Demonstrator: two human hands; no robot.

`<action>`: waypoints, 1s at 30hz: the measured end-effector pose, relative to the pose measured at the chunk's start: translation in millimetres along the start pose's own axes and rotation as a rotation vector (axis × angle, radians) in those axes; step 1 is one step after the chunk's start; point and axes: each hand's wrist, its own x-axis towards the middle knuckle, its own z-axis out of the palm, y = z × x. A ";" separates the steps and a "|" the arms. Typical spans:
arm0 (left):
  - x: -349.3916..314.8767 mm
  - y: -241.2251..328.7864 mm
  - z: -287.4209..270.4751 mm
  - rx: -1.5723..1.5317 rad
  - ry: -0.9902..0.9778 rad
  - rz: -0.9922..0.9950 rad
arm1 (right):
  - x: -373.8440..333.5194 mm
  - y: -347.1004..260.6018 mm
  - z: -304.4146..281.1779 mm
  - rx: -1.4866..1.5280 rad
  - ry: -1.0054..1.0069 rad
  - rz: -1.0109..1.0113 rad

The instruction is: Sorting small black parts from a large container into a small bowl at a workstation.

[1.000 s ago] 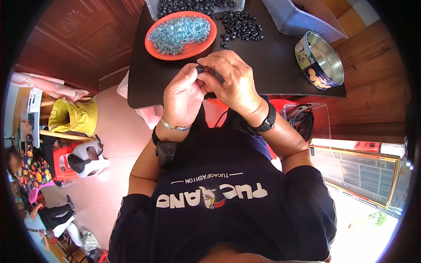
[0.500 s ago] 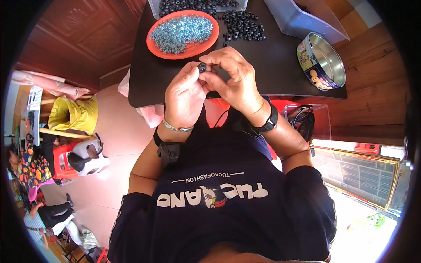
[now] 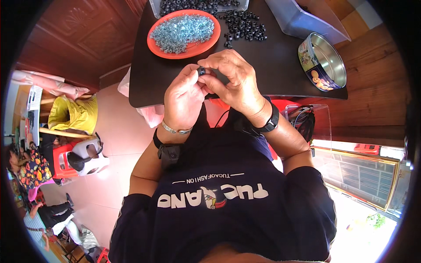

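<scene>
A small, shiny black knob-like part [image 3: 201, 71] sits between the fingertips of both hands, just off the near edge of the dark table. My left hand [image 3: 180, 98] pinches it between thumb and fingers, palm turned up. From the other side, my right hand [image 3: 237, 79] brings thumb and forefinger together at the same part; whether a tiny screw is also between them I cannot make out. Beyond the hands, an orange-red oval plate [image 3: 155, 49] carries a heap of small silvery screws [image 3: 182, 33]. Beside it lies a loose pile of similar black parts [image 3: 245, 27].
At the far edge stands a clear bin [image 3: 154, 9] of black parts. A translucent grey bin [image 3: 285, 22] and a round open tin [image 3: 312, 65] occupy the table's right side. Left on the floor are a yellow bag [image 3: 76, 115] and a red stool [image 3: 63, 160]. People are at far left.
The black part has turned slightly and sits a little lower between the fingertips. Both hands keep nearly the same place and grip.
</scene>
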 end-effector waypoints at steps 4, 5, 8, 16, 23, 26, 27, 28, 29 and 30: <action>1.7 -0.3 -0.2 -0.004 0.002 -0.001 | -0.2 -0.2 0.6 -0.116 0.006 -0.068; 1.8 -0.9 -0.8 0.000 -0.014 0.007 | 0.4 -1.6 -0.3 -0.121 0.006 -0.069; 3.7 -3.8 -2.6 -0.013 -0.019 0.018 | 4.0 -2.9 -4.9 -0.221 -0.022 -0.166; 3.8 -0.9 7.3 0.025 0.131 0.003 | 1.9 1.7 2.5 -0.255 -0.089 -0.183; 4.8 -3.6 -3.3 0.091 0.092 0.008 | 1.0 2.0 1.2 -0.240 -0.189 -0.181; 10.9 -3.3 -7.5 -0.022 0.033 -0.004 | 16.5 -0.4 -13.1 -0.299 -0.180 -0.229; 10.2 2.3 -0.2 0.039 0.042 -0.034 | 24.9 3.8 -21.9 -0.360 -0.149 -0.218; 9.1 6.7 3.8 0.100 0.053 -0.062 | 35.0 9.9 -32.7 -0.419 -0.119 -0.209; 8.8 8.3 -4.9 0.103 0.025 -0.037 | 50.6 18.6 -46.6 -0.499 -0.017 -0.239; 9.1 10.2 -7.2 0.102 0.027 -0.034 | 69.0 31.5 -65.4 -0.585 0.087 -0.265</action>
